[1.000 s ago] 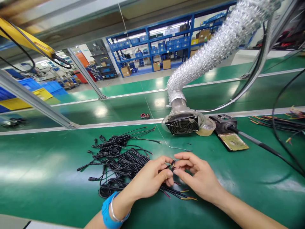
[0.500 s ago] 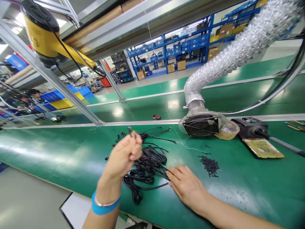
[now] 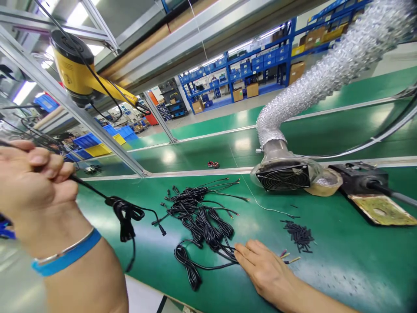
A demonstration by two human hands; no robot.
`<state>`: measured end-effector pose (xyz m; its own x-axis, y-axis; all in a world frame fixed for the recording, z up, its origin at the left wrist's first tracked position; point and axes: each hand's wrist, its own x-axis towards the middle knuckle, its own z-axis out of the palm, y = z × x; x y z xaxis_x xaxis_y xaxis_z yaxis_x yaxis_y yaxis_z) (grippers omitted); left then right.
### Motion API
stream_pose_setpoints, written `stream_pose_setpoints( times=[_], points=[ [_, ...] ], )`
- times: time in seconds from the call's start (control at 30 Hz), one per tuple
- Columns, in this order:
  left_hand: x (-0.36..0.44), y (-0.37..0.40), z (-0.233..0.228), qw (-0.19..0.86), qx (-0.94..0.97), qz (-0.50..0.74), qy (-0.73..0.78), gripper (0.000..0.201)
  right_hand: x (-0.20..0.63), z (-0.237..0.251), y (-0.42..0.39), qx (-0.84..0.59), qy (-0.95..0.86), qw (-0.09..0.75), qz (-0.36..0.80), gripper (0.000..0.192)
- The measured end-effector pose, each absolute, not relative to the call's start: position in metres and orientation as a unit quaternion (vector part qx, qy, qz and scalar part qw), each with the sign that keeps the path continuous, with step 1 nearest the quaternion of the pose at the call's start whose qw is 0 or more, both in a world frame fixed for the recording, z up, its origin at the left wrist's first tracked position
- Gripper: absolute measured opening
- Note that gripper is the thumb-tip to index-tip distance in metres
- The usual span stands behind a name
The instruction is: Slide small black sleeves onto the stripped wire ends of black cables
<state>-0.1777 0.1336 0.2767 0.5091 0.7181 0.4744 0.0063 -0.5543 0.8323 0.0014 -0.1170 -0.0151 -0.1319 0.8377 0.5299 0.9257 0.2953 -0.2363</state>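
Note:
My left hand [image 3: 34,178] is raised at the far left, fingers pinched on a black cable [image 3: 125,213] whose coiled bundle hangs in the air above the green bench. My right hand [image 3: 263,271] lies flat on the bench, its fingertips pressing the ends of a pile of black cables [image 3: 198,213]. Coloured stripped wire tips [image 3: 288,256] stick out just right of that hand. A small heap of short black tubing pieces [image 3: 299,234] lies beyond them.
A fume extractor fan [image 3: 283,176] on a silver flexible duct [image 3: 329,74] stands at the back. A soldering iron stand [image 3: 368,184] with a sponge tray sits at right. A yellow tool [image 3: 81,76] hangs overhead at left. The green bench [image 3: 342,269] has metal frame rails.
My left hand has swung up and far to the left, lifting one coiled cable off the pile. My right hand has stayed down on the cable ends. The view has turned left.

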Motion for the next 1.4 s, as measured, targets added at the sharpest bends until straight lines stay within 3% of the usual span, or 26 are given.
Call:
stream_pose_setpoints(
  times=[0.13,0.37,0.57,0.63,0.83,0.93,1.0,1.03,1.13,1.23,1.4],
  points=[
    [-0.119,0.136,0.221,0.287,0.889,0.306,0.186,0.032,0.003,-0.009,-0.120,-0.556,-0.766,0.308,-0.097,0.032],
    [-0.048,0.142,0.129,0.258,0.939,0.185,0.132,0.023,-0.001,-0.006,-0.121,-0.562,-0.756,0.306,-0.139,0.032],
    [-0.014,0.128,0.062,0.218,0.968,0.060,0.113,0.012,0.002,0.008,-0.124,-0.587,-0.716,0.376,-0.026,0.017],
    [-0.015,0.129,0.060,0.208,0.971,0.046,0.109,0.007,0.003,0.011,-0.125,-0.587,-0.702,0.402,-0.011,0.018],
    [-0.046,0.093,0.097,0.225,0.968,0.072,0.086,0.027,0.009,0.015,-0.123,-0.604,-0.669,0.432,0.037,0.025],
    [-0.061,0.057,0.107,0.324,0.945,-0.027,0.026,0.042,0.025,0.028,-0.123,-0.595,-0.652,0.458,0.103,0.027],
    [-0.066,0.038,0.107,0.331,0.939,-0.096,0.004,0.058,0.043,0.042,-0.127,-0.597,-0.648,0.453,0.140,0.025],
    [-0.067,0.033,0.106,0.312,0.944,-0.112,0.002,0.056,0.054,0.049,-0.130,-0.607,-0.645,0.436,0.159,0.021],
    [-0.076,0.030,0.108,0.240,0.964,-0.116,0.018,0.025,0.091,0.061,-0.140,-0.697,-0.610,0.324,0.189,0.018],
    [-0.098,0.041,0.127,0.205,0.972,-0.084,0.077,0.029,0.120,0.054,-0.149,-0.758,-0.586,0.244,0.149,0.018],
    [-0.131,0.036,0.158,0.163,0.971,-0.019,0.172,0.028,0.133,0.031,-0.156,-0.774,-0.578,0.220,0.132,0.019]
  ],
)
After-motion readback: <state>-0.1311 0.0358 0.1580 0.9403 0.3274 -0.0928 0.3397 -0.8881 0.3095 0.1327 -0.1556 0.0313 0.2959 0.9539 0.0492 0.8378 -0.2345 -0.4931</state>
